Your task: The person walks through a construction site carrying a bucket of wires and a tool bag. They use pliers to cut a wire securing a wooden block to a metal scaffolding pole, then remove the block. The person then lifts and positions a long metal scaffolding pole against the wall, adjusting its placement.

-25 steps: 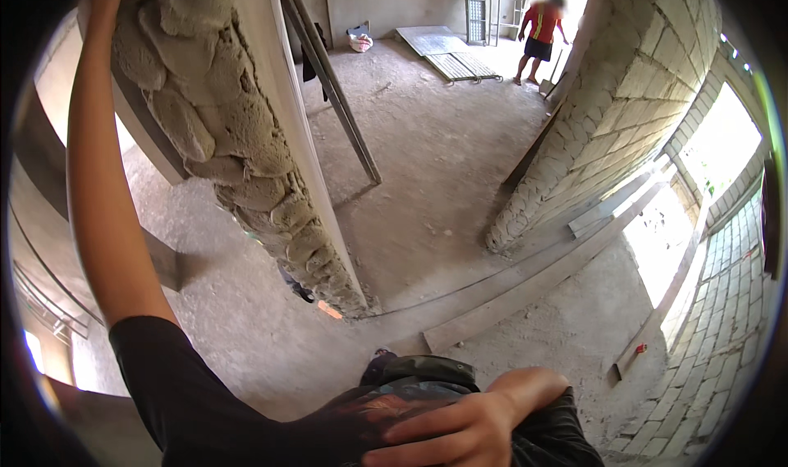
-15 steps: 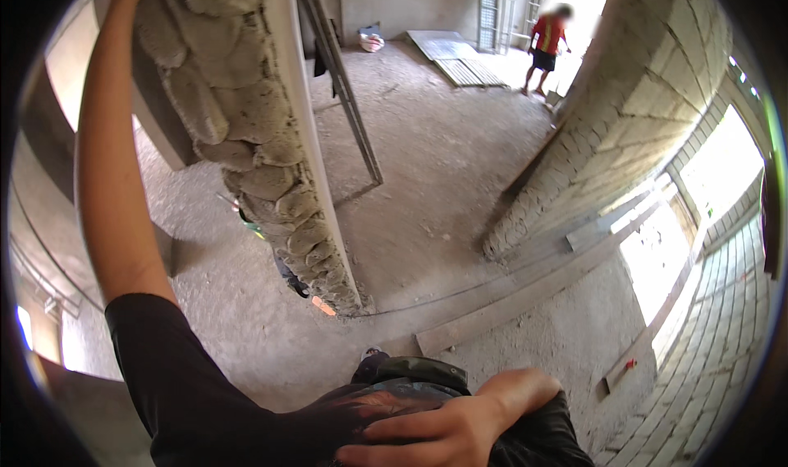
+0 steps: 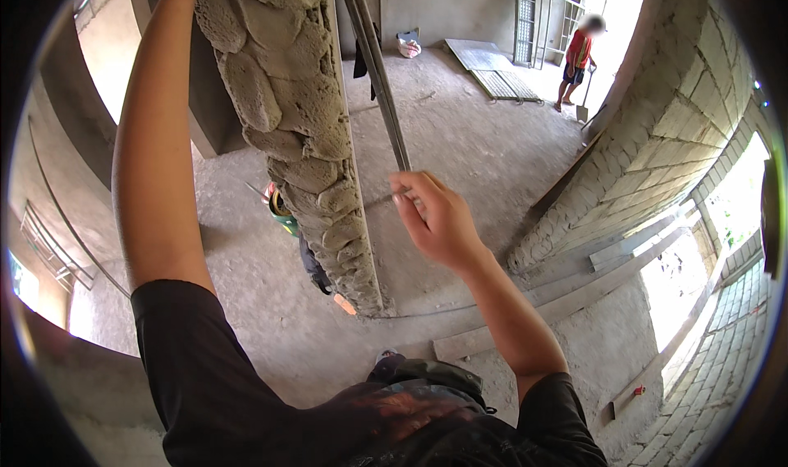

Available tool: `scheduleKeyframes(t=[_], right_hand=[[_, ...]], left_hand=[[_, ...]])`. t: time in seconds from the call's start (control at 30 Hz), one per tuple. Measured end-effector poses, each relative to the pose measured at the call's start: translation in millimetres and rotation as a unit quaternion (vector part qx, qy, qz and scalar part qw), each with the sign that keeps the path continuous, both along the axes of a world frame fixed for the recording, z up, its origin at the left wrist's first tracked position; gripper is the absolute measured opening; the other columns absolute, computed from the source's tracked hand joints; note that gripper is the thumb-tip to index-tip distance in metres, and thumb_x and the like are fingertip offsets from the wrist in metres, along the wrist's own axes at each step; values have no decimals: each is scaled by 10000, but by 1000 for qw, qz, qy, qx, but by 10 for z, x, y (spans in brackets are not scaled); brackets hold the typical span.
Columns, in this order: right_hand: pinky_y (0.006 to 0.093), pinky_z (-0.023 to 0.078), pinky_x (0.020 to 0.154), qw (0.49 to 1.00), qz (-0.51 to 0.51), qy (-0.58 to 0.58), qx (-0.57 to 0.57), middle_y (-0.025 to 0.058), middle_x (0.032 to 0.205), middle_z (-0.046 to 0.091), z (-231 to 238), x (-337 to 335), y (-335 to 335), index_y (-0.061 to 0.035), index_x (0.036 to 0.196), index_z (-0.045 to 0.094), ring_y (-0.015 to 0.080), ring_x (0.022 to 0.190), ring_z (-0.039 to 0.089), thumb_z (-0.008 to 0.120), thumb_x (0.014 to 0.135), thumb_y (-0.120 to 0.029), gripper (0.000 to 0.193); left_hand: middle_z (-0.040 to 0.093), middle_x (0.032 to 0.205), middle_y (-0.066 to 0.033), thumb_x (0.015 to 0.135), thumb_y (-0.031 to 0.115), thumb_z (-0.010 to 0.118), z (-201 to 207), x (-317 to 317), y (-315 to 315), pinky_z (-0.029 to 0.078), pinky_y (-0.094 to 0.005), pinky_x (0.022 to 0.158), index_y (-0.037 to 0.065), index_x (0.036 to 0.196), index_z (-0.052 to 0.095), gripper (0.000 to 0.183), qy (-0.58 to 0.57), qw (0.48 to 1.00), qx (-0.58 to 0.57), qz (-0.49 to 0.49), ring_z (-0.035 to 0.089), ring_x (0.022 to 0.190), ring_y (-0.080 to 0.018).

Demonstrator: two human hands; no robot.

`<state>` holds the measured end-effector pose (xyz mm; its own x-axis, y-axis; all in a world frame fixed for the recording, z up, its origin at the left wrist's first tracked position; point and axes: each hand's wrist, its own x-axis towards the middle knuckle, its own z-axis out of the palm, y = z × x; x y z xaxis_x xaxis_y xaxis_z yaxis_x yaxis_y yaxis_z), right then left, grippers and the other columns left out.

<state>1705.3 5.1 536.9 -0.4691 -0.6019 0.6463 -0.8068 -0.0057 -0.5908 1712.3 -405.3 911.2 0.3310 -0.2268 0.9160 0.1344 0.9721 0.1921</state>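
Rough lumps of grey mortar cover the face of a column (image 3: 287, 98) in front of me. My left arm stretches up along its left side, and the hand itself is cut off by the top edge. Right of the column, in mid-air, is my right hand (image 3: 431, 217). Its fingers are loosely bent, with a gap by the thumb and nothing visible between them. Beyond its fingertips, a long metal bar (image 3: 373, 65) slants down; whether the hand touches it I cannot tell. A pale straight strip (image 3: 351, 139) runs down the column's right edge.
Behind the column a person in green (image 3: 283, 212) is partly hidden. Another person in red (image 3: 577, 61) stands by the bright doorway with a shovel (image 3: 584, 106). Metal panels (image 3: 492, 65) lie on the floor. A block wall (image 3: 648, 139) rises right; a long board (image 3: 566, 303) crosses below.
My right hand has left my belly and risen toward the column's right side. My left arm stays raised. The view has shifted, and more of the person behind the column shows.
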Motion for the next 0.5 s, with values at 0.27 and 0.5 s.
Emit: scheduleKeyframes(t=[0.27,0.5], right_hand=[[371,461,660,986,8,-166,14,101,787,618,-125,-732,-1102,-30,988,602,215,704,599,475,1041,-351,349],[445,473,703,970,-3,-243,-5,181,780,655,175,-557,-1478,13,917,632,319,726,642,463,1022,-368,429]], left_hand=[[495,1371,-340,1013,587,355,-144,49,201,378,-481,1059,-10,1403,487,725,-27,999,31,15,480,1276,-464],[560,1323,-299,1025,512,337,-38,112,14,411,-476,1025,-21,1400,474,666,-60,997,23,51,528,1223,-465]])
